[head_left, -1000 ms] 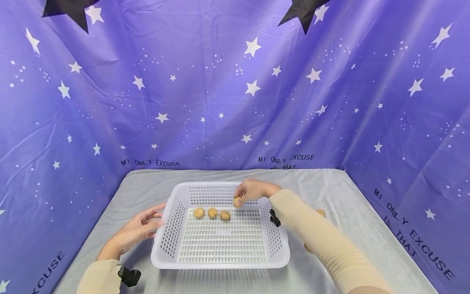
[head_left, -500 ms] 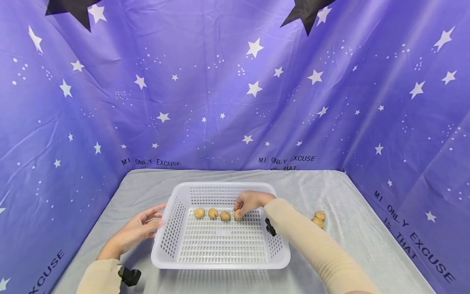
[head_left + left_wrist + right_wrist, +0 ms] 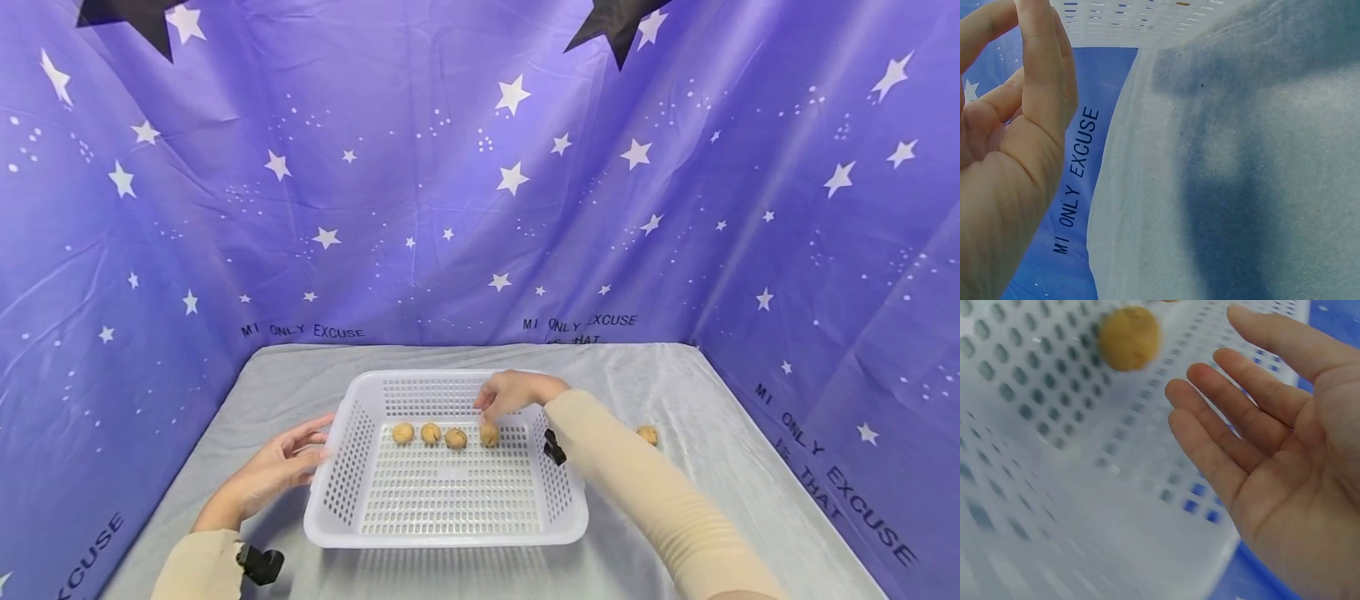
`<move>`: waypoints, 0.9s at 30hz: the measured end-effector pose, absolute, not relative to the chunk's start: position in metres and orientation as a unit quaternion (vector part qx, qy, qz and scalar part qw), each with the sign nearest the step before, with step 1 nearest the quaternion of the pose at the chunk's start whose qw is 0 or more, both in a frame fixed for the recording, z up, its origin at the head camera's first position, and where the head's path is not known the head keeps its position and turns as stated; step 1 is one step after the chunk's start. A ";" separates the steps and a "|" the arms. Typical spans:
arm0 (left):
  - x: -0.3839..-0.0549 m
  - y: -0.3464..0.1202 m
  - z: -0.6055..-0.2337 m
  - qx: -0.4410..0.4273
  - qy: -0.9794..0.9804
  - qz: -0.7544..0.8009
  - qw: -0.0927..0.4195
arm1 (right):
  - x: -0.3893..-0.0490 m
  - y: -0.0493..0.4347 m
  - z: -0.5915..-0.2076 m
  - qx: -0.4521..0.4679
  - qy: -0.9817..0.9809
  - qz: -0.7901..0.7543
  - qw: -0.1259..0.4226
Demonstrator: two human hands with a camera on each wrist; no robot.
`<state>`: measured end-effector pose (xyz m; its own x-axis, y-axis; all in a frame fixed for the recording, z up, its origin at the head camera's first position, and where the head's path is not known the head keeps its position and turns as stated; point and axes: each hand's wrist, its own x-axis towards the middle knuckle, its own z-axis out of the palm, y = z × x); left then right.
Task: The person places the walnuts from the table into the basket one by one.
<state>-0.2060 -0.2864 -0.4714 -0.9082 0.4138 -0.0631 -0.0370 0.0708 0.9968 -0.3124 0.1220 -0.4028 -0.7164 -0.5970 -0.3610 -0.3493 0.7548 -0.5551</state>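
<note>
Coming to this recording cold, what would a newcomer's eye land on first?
Probably the purple star-printed cloth rising behind and beside the gray-covered table. Then the white perforated basket on the table, with four walnuts lined up inside toward its far wall. The right hand, fingers empty, is by the rightmost walnut; the left hand is at the basket's left side.

Purple backdrop (image 3: 420,192), white stars (image 3: 513,94), black lettering (image 3: 293,332) (partly hidden), grey cloth (image 3: 637,375).

Head view looks forward and down over the basket (image 3: 444,541); left-wrist view, by its near-left corner, glimpses it; right-wrist view, close at its right edge, shares its inside.
</note>
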 end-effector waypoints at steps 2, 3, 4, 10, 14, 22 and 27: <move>-0.206 -0.287 -0.471 0.135 0.712 0.669 0.167 | -0.313 0.126 -0.392 -0.284 0.894 -0.233 0.257; -0.206 -0.287 -0.471 0.136 0.711 0.670 0.166 | -0.314 0.129 -0.386 -0.291 0.893 -0.234 0.252; -0.206 -0.287 -0.471 0.137 0.711 0.670 0.167 | -0.314 0.133 -0.381 -0.300 0.891 -0.236 0.246; -0.205 -0.287 -0.470 0.136 0.711 0.669 0.169 | -0.314 0.163 -0.363 -0.328 0.890 -0.241 0.205; -0.204 -0.287 -0.470 0.135 0.713 0.668 0.168 | -0.313 0.190 -0.359 -0.315 0.901 -0.238 0.181; -0.204 -0.287 -0.470 0.136 0.710 0.670 0.171 | -0.310 0.260 -0.373 -0.276 0.911 -0.259 0.166; -0.204 -0.287 -0.470 0.136 0.710 0.670 0.172 | -0.303 0.299 -0.389 -0.260 0.917 -0.260 0.156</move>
<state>-0.2044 -0.2874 -0.4705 -0.9038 0.4234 -0.0617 -0.0372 0.0660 0.9971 -0.3033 0.2992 -0.3886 -0.8162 -0.5574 -0.1520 -0.3949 0.7303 -0.5574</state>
